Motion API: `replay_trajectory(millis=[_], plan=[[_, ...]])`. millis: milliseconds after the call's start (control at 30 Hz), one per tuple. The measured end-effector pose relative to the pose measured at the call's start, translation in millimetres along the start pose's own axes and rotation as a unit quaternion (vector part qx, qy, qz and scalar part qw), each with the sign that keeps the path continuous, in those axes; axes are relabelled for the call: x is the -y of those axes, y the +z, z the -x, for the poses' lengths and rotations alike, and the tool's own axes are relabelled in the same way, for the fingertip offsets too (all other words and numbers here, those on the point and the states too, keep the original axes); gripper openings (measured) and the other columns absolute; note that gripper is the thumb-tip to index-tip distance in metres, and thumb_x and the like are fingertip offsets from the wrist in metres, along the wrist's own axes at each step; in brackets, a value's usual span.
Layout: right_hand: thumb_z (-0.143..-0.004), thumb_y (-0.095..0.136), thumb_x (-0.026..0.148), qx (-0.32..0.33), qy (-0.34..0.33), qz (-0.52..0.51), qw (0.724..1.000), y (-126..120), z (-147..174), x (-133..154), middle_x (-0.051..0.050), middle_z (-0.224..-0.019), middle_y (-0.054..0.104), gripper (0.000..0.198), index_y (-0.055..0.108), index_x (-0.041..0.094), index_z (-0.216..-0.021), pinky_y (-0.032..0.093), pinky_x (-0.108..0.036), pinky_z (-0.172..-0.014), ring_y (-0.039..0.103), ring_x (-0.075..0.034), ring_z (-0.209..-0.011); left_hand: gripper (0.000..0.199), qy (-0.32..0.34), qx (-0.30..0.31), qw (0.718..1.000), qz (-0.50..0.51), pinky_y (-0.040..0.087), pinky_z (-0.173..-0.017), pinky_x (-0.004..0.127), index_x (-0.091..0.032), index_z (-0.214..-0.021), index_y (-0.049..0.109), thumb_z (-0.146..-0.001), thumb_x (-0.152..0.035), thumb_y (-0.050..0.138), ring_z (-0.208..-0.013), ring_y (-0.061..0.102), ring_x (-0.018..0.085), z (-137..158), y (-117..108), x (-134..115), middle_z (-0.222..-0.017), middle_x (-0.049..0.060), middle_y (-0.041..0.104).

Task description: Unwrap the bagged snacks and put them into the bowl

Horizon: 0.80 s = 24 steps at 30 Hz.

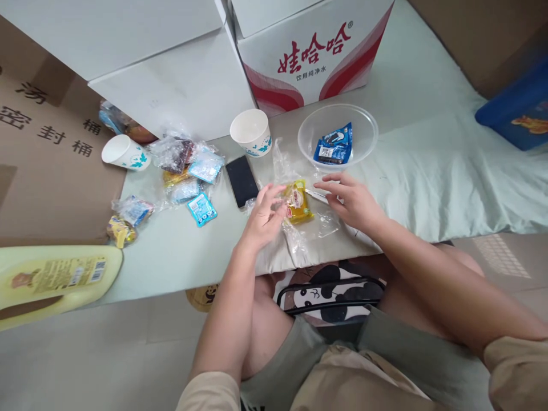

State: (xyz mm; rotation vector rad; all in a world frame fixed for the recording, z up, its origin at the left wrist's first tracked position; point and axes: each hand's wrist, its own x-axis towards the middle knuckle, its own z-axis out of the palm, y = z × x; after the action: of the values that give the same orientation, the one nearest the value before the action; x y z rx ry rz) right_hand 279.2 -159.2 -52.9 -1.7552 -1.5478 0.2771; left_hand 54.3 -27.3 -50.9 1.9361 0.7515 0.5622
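The yellow packet is set on clear film between the hands, its crinkled wrapper seemingly unopened. The left hand's fingers are half parted at its edge — contact cannot be told — and the right hand's are loosely spread, nothing visibly gripped. Two glossy blue packets are already held in the round, translucent bowl; the crumpled pile is left outside.

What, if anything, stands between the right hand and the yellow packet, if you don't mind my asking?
A slim white tool lies between the right hand and the yellow packet; I cannot tell whether the hand touches it. Clear plastic also lies beside the packet, toward the person.
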Motion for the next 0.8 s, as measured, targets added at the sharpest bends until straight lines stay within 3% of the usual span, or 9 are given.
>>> replay_trajectory(millis=[133, 267, 367, 467, 533, 633, 733, 800], plan=[[-0.096, 0.045, 0.016, -0.002, -0.012, -0.012, 1.000, 1.9, 0.4, 0.1, -0.010, -0.131, 0.068, 0.042, 0.076, 0.029, -0.122, 0.057, -0.046, -0.096, 0.068, -0.026, -0.113, 0.059, 0.020, 0.026, 0.999, -0.023, 0.049, -0.109, 0.051, -0.038, -0.141, 0.058, -0.088, -0.063, 0.063, -0.144, 0.044, 0.037, 3.0, 2.7, -14.4, -0.167, 0.008, 0.031], [-0.095, 0.046, 0.015, -0.005, -0.022, -0.016, 1.000, 5.4, 0.7, 0.6, -0.010, -0.137, 0.065, 0.042, 0.076, 0.029, -0.121, 0.058, -0.045, -0.090, 0.071, -0.022, -0.096, 0.052, 0.098, 0.028, 0.989, -0.106, 0.025, -0.124, 0.060, -0.031, -0.130, 0.070, -0.092, -0.064, 0.056, -0.159, 0.011, 0.041, 2.1, 14.1, -33.5, -0.171, 0.006, 0.021], [-0.095, 0.046, 0.016, -0.004, -0.019, -0.019, 1.000, 7.1, 0.6, 1.1, -0.010, -0.137, 0.065, 0.042, 0.076, 0.028, -0.121, 0.058, -0.045, -0.089, 0.070, -0.020, -0.086, 0.040, 0.148, 0.023, 0.978, -0.144, 0.018, -0.126, 0.060, -0.028, -0.113, 0.077, -0.093, -0.056, 0.056, -0.158, 0.018, 0.038, -1.2, 25.2, -41.3, -0.162, 0.007, 0.041], [-0.096, 0.046, 0.017, -0.009, -0.016, -0.015, 1.000, 7.2, 0.2, 1.2, -0.010, -0.134, 0.066, 0.041, 0.075, 0.028, -0.122, 0.057, -0.046, -0.093, 0.071, -0.022, -0.092, 0.030, 0.172, 0.021, 0.971, -0.163, 0.024, -0.122, 0.054, -0.025, -0.082, 0.074, -0.094, -0.041, 0.053, -0.134, 0.057, 0.032, -4.3, 25.7, -41.4, -0.117, 0.007, 0.074], [-0.096, 0.045, 0.017, -0.017, -0.016, -0.011, 1.000, 6.2, -0.1, 0.7, -0.011, -0.131, 0.067, 0.040, 0.075, 0.027, -0.121, 0.056, -0.047, -0.097, 0.070, -0.024, -0.101, 0.032, 0.165, 0.014, 0.970, -0.176, 0.032, -0.115, 0.050, -0.024, -0.068, 0.067, -0.093, -0.035, 0.051, -0.095, 0.071, 0.025, -5.2, 19.3, -37.9, -0.081, 0.004, 0.074], [-0.095, 0.045, 0.017, -0.023, -0.013, -0.005, 1.000, 3.9, -1.2, -0.4, -0.012, -0.129, 0.067, 0.040, 0.076, 0.026, -0.120, 0.057, -0.046, -0.096, 0.069, -0.026, -0.108, 0.023, 0.106, -0.011, 0.974, -0.202, 0.040, -0.101, 0.044, -0.025, -0.074, 0.067, -0.090, -0.034, 0.054, -0.056, 0.057, 0.017, -5.4, 7.2, -31.1, -0.054, -0.003, 0.059], [-0.095, 0.045, 0.015, -0.025, -0.012, 0.001, 1.000, 2.1, -2.8, -0.9, -0.012, -0.130, 0.068, 0.040, 0.076, 0.026, -0.119, 0.058, -0.045, -0.093, 0.070, -0.025, -0.106, 0.017, 0.019, -0.040, 0.969, -0.244, 0.041, -0.096, 0.042, -0.026, -0.088, 0.072, -0.086, -0.039, 0.062, -0.052, 0.051, 0.017, -4.0, -0.8, -28.8, -0.046, -0.007, 0.043], [-0.095, 0.046, 0.014, -0.024, -0.010, 0.004, 1.000, 1.9, -3.7, -0.8, -0.011, -0.131, 0.068, 0.041, 0.076, 0.026, -0.120, 0.059, -0.044, -0.092, 0.071, -0.025, -0.106, 0.024, -0.027, -0.037, 0.957, -0.286, 0.040, -0.098, 0.043, -0.026, -0.098, 0.073, -0.083, -0.043, 0.069, -0.059, 0.056, 0.019, -1.4, -3.7, -31.0, -0.050, -0.006, 0.046]])
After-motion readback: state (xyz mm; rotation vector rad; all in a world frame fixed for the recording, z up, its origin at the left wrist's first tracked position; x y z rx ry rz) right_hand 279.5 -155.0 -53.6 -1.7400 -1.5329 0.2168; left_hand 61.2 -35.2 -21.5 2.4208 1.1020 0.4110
